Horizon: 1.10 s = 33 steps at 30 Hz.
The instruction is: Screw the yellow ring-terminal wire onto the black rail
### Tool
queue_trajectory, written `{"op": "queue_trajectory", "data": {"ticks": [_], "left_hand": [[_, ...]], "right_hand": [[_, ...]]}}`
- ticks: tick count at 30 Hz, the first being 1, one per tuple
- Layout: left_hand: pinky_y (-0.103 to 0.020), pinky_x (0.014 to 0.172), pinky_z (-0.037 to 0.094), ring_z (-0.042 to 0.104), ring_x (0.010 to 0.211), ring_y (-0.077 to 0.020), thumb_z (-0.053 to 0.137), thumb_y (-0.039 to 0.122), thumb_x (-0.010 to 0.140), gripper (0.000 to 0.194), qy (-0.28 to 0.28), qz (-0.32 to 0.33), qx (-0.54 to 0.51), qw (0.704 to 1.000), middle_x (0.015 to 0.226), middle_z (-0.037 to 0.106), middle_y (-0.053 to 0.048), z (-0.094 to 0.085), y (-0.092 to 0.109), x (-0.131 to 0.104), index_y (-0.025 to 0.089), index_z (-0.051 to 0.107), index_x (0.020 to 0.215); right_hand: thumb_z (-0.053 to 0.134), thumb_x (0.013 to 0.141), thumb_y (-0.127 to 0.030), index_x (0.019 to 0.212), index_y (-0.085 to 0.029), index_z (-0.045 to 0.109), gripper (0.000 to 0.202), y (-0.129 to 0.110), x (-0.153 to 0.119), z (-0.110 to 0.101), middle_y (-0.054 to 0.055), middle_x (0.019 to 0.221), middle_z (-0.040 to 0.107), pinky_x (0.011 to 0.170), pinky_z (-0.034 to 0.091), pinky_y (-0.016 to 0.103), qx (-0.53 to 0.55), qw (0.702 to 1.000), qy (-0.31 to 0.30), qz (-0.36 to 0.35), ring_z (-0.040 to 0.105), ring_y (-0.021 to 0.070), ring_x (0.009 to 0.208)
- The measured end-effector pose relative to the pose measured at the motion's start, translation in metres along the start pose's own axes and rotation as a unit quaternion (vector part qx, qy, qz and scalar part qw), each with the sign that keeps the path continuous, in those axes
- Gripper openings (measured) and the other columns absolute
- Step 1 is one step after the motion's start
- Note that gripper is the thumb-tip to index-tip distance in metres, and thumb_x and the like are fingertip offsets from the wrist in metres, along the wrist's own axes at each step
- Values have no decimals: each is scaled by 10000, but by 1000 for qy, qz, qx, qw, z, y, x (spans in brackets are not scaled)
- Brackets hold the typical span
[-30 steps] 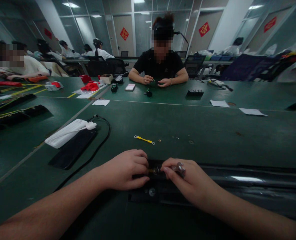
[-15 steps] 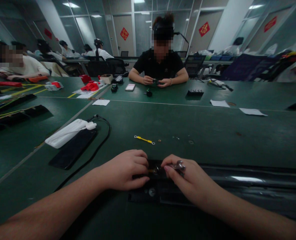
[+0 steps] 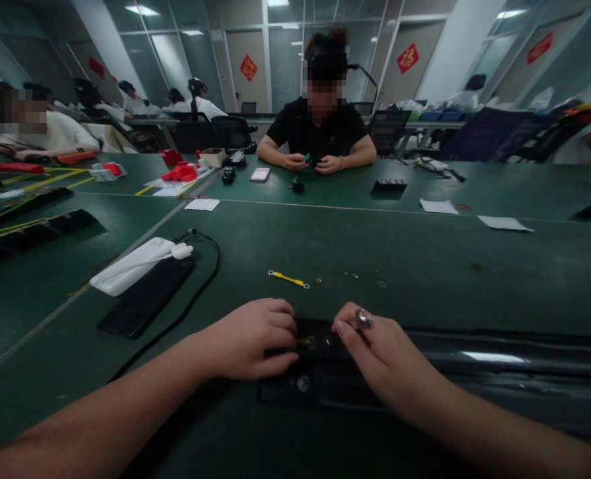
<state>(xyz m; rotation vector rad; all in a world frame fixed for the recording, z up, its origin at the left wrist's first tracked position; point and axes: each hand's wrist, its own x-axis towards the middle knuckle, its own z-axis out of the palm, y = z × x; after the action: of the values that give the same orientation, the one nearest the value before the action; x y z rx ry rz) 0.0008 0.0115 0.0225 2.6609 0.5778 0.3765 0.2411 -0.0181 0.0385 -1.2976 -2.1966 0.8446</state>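
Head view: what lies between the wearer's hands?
The head view shows, between the left hand and right hand, a ring-ended lead and a small shiny spot, too dim to identify, against a black part.

One character is legible — 福, in gold on the red diamond sign (image 3: pixel 408 58) right of centre. Markings on the left-of-centre diamond (image 3: pixel 248 68), the far-right red sign (image 3: pixel 540 50) and the black shirt (image 3: pixel 320 130) — unreadable.

a workshop: green worktable (image 3: pixel 425 259), red parts (image 3: pixel 180 172), seated co-workers (image 3: pixel 320 133).
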Motion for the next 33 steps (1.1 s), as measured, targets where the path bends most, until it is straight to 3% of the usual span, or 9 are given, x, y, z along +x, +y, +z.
{"op": "queue_trajectory", "data": {"ticks": [8, 18, 33], "left_hand": [[-393, 894, 463, 568, 955, -241, 565, 229, 902, 151, 2, 2, 1, 1000, 885, 681, -77, 0, 0, 0, 151, 693, 915], [-390, 887, 467, 574, 950, -235, 567, 234, 903, 154, -1, 4, 8, 1000, 884, 685, -74, -1, 0, 0, 150, 695, 892], [-388, 884, 469, 568, 953, -235, 566, 239, 900, 157, -3, 1, 11, 1000, 881, 678, -76, -1, 0, 0, 148, 695, 900]], "right_hand": [[378, 980, -228, 849, -218, 489, 172, -1, 3, 3, -14, 737, 563, 661, 390, 302, -62, 997, -40, -5, 560, 165, 691], [438, 962, -227, 874, -214, 575, 164, 3, 3, 2, -18, 755, 613, 655, 412, 265, -16, 999, 7, -40, 582, 142, 695], [461, 956, -239, 952, -214, 637, 178, 0, 3, 0, 3, 872, 689, 729, 467, 274, -13, 998, -21, -60, 644, 152, 795]]}}
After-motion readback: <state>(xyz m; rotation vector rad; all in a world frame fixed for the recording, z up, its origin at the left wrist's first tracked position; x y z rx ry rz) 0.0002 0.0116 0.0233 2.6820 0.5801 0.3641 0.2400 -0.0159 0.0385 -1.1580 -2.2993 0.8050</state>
